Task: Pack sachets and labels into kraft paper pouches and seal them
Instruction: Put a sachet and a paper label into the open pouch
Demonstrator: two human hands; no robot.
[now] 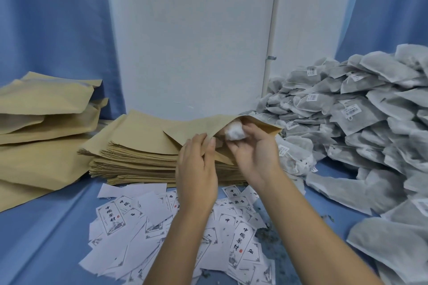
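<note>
A kraft paper pouch (199,129) is held open above a stack of flat kraft pouches (139,159). My left hand (196,166) pinches the near lip of the pouch mouth. My right hand (252,148) grips a white sachet (235,132) at the pouch opening, partly inside it. A large heap of grey sachets (361,118) with small tags lies to the right. Printed white labels (162,227) are scattered on the blue table in front of me, partly hidden under my forearms.
Filled kraft pouches (41,122) are piled at the left. A white wall panel (192,37) and blue curtains (51,18) stand behind the table. Dark crumbs of loose herb (266,233) lie among the labels on the blue tablecloth (46,238).
</note>
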